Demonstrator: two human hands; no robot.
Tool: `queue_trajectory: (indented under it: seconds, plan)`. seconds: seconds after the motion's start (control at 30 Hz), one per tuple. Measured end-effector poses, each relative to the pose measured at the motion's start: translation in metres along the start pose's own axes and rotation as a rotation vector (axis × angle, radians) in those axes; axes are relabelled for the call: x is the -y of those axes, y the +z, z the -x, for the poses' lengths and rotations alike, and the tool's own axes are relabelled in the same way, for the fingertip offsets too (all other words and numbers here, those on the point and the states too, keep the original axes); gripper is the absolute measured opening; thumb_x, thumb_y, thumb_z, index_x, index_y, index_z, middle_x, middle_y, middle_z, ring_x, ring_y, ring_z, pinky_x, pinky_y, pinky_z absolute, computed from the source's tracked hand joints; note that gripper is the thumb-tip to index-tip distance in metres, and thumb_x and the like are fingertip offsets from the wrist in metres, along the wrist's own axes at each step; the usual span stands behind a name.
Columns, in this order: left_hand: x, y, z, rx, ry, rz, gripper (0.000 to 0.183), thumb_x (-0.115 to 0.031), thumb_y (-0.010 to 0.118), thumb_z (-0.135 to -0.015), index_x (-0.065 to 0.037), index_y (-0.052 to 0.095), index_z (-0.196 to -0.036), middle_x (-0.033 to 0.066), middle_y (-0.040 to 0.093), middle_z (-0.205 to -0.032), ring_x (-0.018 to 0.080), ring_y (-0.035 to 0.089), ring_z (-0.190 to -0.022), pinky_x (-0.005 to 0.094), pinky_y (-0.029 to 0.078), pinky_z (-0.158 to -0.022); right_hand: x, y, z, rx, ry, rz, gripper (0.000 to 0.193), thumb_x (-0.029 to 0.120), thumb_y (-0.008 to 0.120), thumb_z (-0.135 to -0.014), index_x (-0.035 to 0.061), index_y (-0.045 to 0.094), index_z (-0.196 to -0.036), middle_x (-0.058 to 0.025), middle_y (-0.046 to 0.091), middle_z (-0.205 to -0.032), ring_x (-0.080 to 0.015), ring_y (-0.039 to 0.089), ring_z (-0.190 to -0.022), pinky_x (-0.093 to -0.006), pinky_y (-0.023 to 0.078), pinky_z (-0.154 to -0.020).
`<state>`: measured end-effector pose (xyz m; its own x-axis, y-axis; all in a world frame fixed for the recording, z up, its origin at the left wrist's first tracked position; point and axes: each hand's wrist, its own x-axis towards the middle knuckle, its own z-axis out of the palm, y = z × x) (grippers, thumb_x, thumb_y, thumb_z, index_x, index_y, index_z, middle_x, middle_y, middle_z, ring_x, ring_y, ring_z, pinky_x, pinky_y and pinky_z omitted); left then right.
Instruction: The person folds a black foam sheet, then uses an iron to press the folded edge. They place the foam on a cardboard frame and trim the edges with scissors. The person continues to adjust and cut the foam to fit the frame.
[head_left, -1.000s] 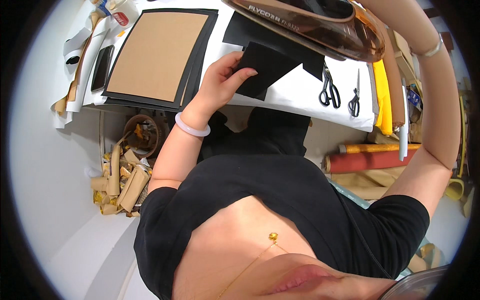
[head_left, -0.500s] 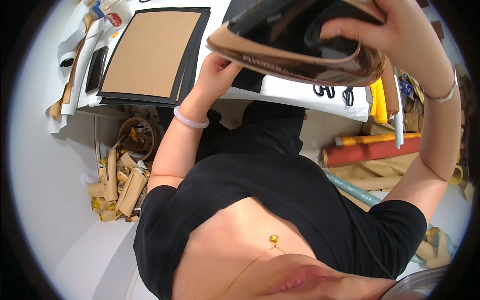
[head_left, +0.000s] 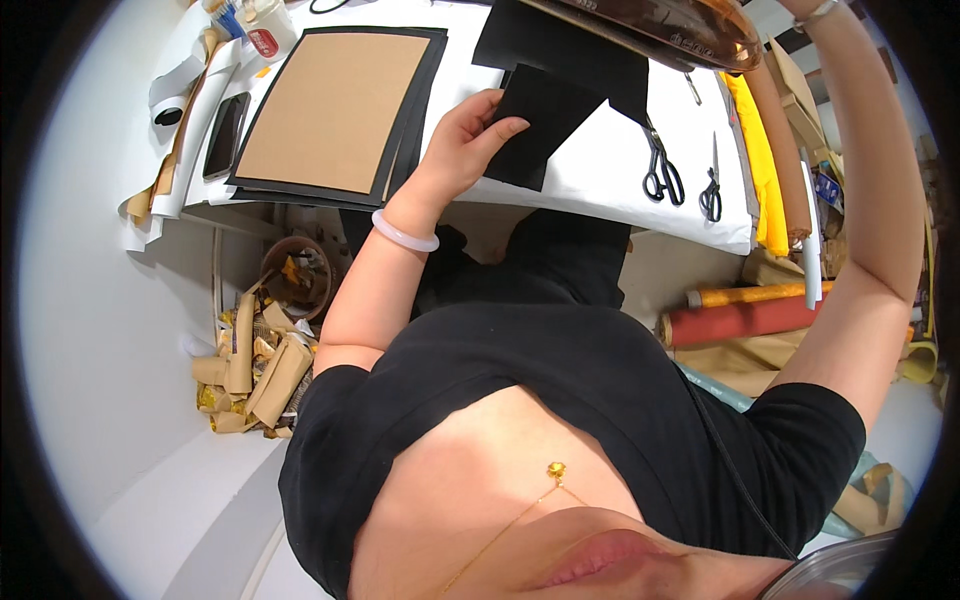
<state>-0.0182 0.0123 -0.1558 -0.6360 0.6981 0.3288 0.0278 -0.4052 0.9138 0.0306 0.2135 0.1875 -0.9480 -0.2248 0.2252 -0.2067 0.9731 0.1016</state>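
Note:
My left hand [head_left: 472,140] pinches the edge of a black sheet [head_left: 553,120] between thumb and fingers. This sheet overlaps another black piece [head_left: 610,70] on the white-covered table. A brown, glossy, translucent steam iron [head_left: 690,35] hangs over the far side of the table, cut off by the top edge. My right hand [head_left: 798,6] is at the upper right, nearly all out of the picture, on the side of the iron's handle. Its fingers are hidden, but the raised iron appears to be in its grip.
A tan board on black sheets [head_left: 330,110] lies left, beside a phone [head_left: 227,135] and paper rolls [head_left: 190,130]. Two black-handled scissors [head_left: 662,178] lie near the front edge. Yellow cloth [head_left: 765,180] and a brown roll [head_left: 788,150] border the right. Scraps and a bin [head_left: 300,275] stand below.
The iron has moved up and away from my left hand, partly leaving the picture with my right hand. The black sheet in my left hand and the scissors are now uncovered.

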Motion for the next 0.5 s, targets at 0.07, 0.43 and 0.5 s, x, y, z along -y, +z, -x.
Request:
queue_trajectory:
  seconds: [0.07, 0.43, 0.5]
  plan:
    - [0.005, -0.003, 0.002, -0.028, 0.009, -0.002, 0.033, -0.006, 0.069, -0.099, 0.006, 0.060, -0.129, 0.0036, 0.070, -0.105, 0.0079, 0.063, -0.094, 0.0214, 0.051, -0.082, 0.042, -0.002, -0.002, 0.122, 0.284, 0.096, 0.050, 0.043, 0.081, -0.087, -0.0037, 0.069, -0.103, -0.0150, 0.069, -0.082, -0.0224, 0.063, -0.074, -0.0368, 0.052, -0.072]
    - [-0.005, 0.003, 0.006, -0.014, 0.022, -0.004, 0.028, -0.003, 0.068, -0.098, 0.004, 0.063, -0.125, 0.0037, 0.072, -0.102, 0.0079, 0.064, -0.091, 0.0226, 0.051, -0.080, 0.047, 0.013, 0.023, 0.115, 0.207, -0.023, 0.045, 0.034, 0.086, -0.083, -0.0033, 0.067, -0.100, -0.0156, 0.069, -0.078, -0.0226, 0.061, -0.064, -0.0319, 0.052, -0.066]
    - [-0.005, 0.006, 0.006, -0.029, 0.073, 0.000, 0.027, -0.003, 0.068, -0.098, 0.004, 0.064, -0.124, 0.0042, 0.072, -0.103, 0.0085, 0.064, -0.092, 0.0233, 0.052, -0.082, 0.075, 0.008, 0.036, 0.090, 0.150, 0.064, 0.043, 0.032, 0.087, -0.082, -0.0028, 0.066, -0.095, -0.0139, 0.068, -0.076, -0.0206, 0.060, -0.063, -0.0308, 0.051, -0.064]
